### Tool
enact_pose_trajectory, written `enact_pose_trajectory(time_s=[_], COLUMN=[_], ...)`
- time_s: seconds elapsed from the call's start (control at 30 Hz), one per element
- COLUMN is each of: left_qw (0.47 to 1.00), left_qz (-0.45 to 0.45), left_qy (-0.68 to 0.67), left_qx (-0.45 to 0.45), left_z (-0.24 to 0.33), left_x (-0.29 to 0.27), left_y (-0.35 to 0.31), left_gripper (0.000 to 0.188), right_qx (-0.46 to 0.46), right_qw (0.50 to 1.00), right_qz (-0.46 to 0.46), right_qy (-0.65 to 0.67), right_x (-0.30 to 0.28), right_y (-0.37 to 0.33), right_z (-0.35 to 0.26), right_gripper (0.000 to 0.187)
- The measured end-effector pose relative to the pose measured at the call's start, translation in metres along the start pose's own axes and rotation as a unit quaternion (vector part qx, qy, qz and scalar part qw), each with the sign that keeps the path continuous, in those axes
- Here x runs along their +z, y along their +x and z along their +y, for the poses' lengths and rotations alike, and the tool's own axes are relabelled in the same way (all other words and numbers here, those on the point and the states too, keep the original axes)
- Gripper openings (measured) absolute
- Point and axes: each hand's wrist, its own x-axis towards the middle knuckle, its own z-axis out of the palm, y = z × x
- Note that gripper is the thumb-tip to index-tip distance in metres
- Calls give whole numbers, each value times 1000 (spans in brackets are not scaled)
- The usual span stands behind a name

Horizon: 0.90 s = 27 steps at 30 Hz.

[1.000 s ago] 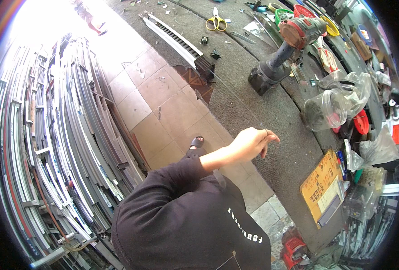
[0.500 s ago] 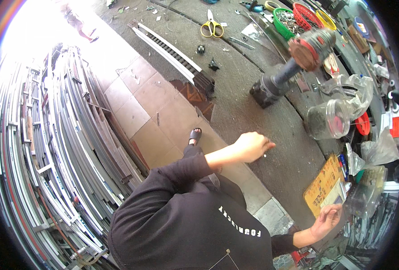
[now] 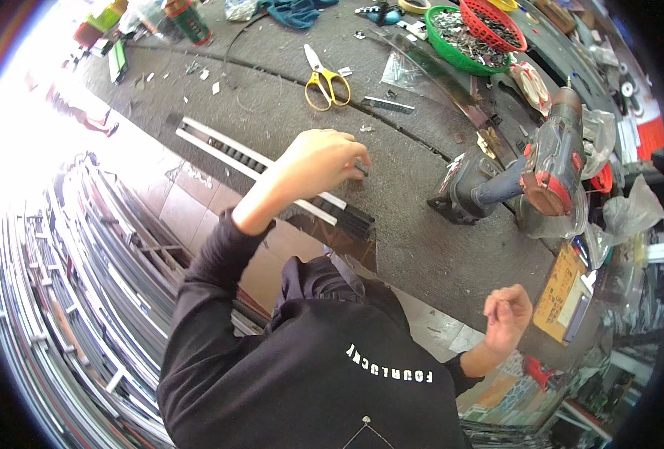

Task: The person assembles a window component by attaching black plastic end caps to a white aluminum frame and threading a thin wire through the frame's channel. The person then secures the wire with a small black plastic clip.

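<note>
My left hand point(image 3: 318, 161) reaches over the workbench, its fingers bent down around a small black part point(image 3: 360, 169) that shows at the fingertips. Under the wrist runs a white-edged metal rail point(image 3: 227, 153) with a dark ribbed middle, partly hidden by my hand and forearm. My right hand point(image 3: 508, 318) is raised near the bench's front edge, fingers curled with the tips together; what they hold, if anything, is too small to make out. A cordless drill point(image 3: 553, 168) stands on its battery to the right of my left hand.
Yellow-handled scissors point(image 3: 326, 82) lie beyond my left hand. At the far right are a green basket point(image 3: 440, 46) of small metal parts and a red basket point(image 3: 513, 46). A clear jar point(image 3: 530, 221) sits behind the drill, a yellow board point(image 3: 555, 295) nearer. Long metal profiles point(image 3: 70, 299) fill the left.
The view has shifted. My left hand has moved forward and left to the small black parts by the rail. My right hand has come up and inward, fingers still curled.
</note>
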Motion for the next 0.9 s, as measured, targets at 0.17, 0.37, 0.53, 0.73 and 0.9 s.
enact_pose_trajectory(time_s=[0.17,0.37,0.53,0.73,0.9], left_qw=[976,975,979,809,634], left_qz=[-93,-215,-188,-167,-84], left_qy=[143,32,-72,-542,-744], left_qx=[134,55,42,-152,-193], left_z=[-42,-59,-59,-49,-5], left_x=[19,20,20,-8,10], left_y=[33,47,52,41,10], left_gripper=[36,28,30,48,65], right_qx=[51,80,73,80,90], right_qw=[994,987,987,995,995], right_qz=[52,102,131,66,-29], right_qy=[-80,-97,-61,2,39], right_x=[71,93,93,117,153], right_y=[6,-6,-2,19,42], right_z=[14,21,22,21,19], right_gripper=[15,13,11,10,8])
